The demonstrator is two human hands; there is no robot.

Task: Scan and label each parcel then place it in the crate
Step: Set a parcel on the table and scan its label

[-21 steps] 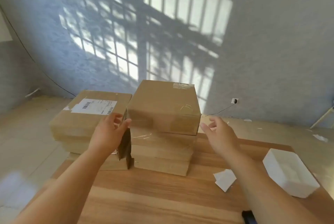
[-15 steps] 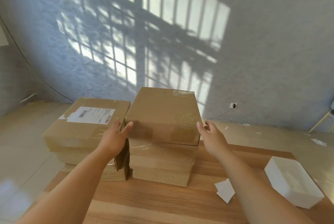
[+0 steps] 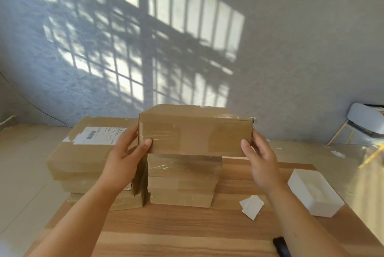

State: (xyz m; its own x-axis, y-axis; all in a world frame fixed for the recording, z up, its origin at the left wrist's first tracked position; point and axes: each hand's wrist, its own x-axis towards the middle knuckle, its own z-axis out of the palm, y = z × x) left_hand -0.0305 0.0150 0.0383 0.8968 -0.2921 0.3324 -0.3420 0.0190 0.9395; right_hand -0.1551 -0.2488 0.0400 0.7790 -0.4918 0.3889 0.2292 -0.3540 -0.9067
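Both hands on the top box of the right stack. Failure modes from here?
1. Slip: the left hand and right hand hold the top parcel only at its ends, the left thumb on glossy tape.
2. The stack beneath is unevenly aligned; dragging the parcel may shift it.
3. The left hand is close to the labelled stack; a swing left may knock it.

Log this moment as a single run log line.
step: pick up | object: top parcel of right stack | left hand: grips left end | right hand: grips right end
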